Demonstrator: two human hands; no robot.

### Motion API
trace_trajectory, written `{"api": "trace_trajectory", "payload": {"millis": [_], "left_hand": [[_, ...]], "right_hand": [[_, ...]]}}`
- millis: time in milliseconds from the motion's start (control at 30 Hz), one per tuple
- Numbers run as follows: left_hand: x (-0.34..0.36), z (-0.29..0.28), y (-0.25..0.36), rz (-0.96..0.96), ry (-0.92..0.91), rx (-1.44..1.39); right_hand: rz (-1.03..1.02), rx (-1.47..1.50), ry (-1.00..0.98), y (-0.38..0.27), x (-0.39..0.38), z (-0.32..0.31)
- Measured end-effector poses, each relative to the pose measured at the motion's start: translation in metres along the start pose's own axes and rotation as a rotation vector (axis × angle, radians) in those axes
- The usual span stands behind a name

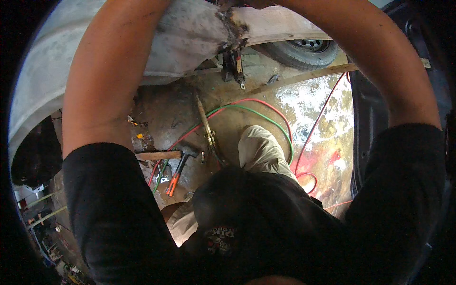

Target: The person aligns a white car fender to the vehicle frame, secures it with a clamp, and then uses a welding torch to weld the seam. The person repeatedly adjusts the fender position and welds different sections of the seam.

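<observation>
Both my arms reach up past the top edge of the view, over a grey, bare-looking car body panel [185,42]. My left hand is out of sight beyond that edge. Only a dark sliver of my right hand [260,4] shows at the top, its fingers hidden, so what it holds cannot be made out. Right below it runs a scorched, blackened seam [232,26] in the panel. Under the seam stands a dark jack-like support [232,66]. A brass gas torch [207,128] lies on the floor in front of my legs.
Red and green hoses [256,107] loop around my shoe and trouser leg. Two hammers lie left: one wooden-handled [161,155], one orange-handled [175,180]. A wheel [308,54] lies beneath the panel, beside a long wooden strip [308,76]. A dark panel [368,104] stands right.
</observation>
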State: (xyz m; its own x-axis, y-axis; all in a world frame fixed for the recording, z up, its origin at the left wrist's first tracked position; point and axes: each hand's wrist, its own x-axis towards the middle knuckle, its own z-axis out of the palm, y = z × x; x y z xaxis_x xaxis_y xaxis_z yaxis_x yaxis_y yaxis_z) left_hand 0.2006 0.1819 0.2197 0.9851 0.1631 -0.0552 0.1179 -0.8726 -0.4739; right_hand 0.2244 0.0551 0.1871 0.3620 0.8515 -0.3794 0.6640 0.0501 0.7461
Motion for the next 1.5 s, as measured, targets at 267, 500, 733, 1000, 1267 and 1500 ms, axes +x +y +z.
{"api": "trace_trajectory", "payload": {"millis": [267, 500, 733, 1000, 1267, 1500], "left_hand": [[-0.003, -0.008, 0.017, 0.164, 0.119, -0.118], [0.009, -0.010, 0.020, 0.162, 0.157, -0.135], [0.031, 0.019, 0.000, 0.085, 0.259, -0.374], [0.027, 0.037, 0.020, -0.210, 0.304, -1.104], [0.054, 0.070, 0.031, -0.012, 0.512, -0.952], [0.049, 0.082, 0.004, -0.031, 0.535, -0.791]], "right_hand": [[-0.051, 0.103, 0.159, 0.016, -0.002, 0.039], [0.172, 0.120, 0.021, -0.006, -0.011, 0.035], [0.227, 0.155, 0.099, -0.013, -0.004, 0.031], [0.181, 0.077, 0.054, -0.008, -0.017, 0.038], [0.113, 0.134, 0.112, 0.003, -0.011, 0.036], [0.059, 0.146, 0.057, 0.017, -0.004, 0.022]]}}
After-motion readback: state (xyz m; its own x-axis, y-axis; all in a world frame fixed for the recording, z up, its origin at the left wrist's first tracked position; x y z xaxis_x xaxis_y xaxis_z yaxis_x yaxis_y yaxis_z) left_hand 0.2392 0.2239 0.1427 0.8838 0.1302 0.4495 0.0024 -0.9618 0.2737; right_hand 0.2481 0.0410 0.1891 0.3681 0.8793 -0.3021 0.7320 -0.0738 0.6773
